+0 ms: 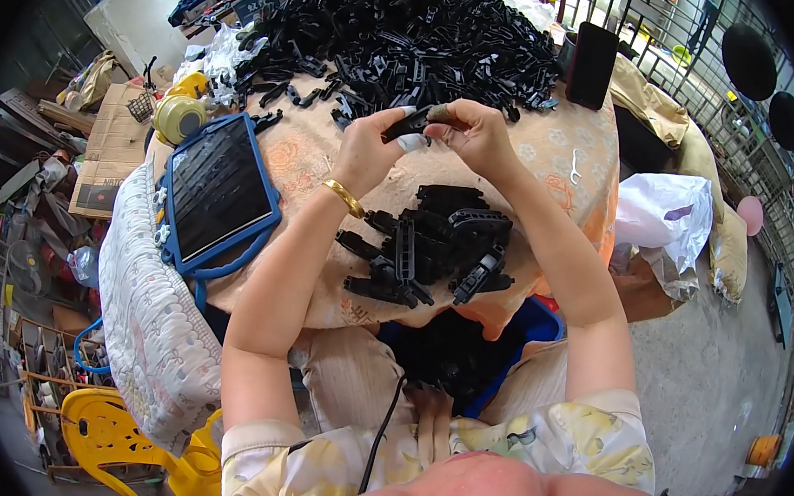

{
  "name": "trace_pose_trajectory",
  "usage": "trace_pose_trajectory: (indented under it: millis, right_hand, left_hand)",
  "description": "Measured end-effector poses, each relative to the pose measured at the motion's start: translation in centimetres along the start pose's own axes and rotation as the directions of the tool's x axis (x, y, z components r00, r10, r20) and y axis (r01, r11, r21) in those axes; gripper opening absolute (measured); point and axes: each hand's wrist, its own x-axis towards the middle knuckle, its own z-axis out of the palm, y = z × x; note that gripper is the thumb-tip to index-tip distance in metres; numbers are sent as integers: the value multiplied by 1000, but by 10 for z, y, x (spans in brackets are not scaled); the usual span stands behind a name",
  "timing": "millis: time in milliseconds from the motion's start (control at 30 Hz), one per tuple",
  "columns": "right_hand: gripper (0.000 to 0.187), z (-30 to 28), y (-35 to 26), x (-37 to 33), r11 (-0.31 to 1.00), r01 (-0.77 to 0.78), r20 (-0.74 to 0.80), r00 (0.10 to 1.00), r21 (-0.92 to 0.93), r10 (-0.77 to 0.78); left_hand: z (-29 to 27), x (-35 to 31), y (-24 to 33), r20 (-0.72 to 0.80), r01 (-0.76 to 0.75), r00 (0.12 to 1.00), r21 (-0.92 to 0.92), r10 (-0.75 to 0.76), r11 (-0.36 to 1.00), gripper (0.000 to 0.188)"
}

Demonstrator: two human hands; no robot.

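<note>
Over the middle of the table, my left hand (370,148) and my right hand (478,140) meet, fingers closed on one small long black plastic part (408,125). White wrapping covers some fingertips of the left hand, and a gold bangle is on that wrist. The fingers hide much of the part, so its exact kind cannot be made out. Below my hands, nearer to me, a small pile of similar black plastic parts (406,249) lies on the patterned orange tablecloth (306,162). Beyond the hands rises a large heap of black plastic parts (404,39).
A blue-framed tablet (221,192) lies at the left, beside a yellow round object (180,117). At the far right stands a black phone (592,66). A blue bin (540,322) with dark contents sits below the table's near edge. A yellow chair (108,426) stands lower left.
</note>
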Motion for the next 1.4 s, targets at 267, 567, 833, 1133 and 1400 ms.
trace_pose_trajectory:
  millis: [267,567,833,1133,1400]
  right_hand:
    - [34,2,-26,4,882,283,-43,946,-377,-322]
    - [32,-8,-16,-1,870,221,242,963,-441,-121]
    - [22,0,-18,-3,760,346,203,938,-550,-280]
    - [36,-4,-12,-1,743,262,210,964,-616,-166]
    - [59,-27,6,6,980,-107,368,915,-169,163]
  left_hand:
    - [-8,0,3,-79,-51,995,26,52,998,30]
    - [-6,-3,10,-19,-291,943,433,331,853,27]
    - [-8,-4,12,-34,-302,937,426,348,853,29]
    - [-15,1,4,0,-179,983,241,184,954,28]
    - [-28,1,1,578,-90,816,140,-8,986,40]
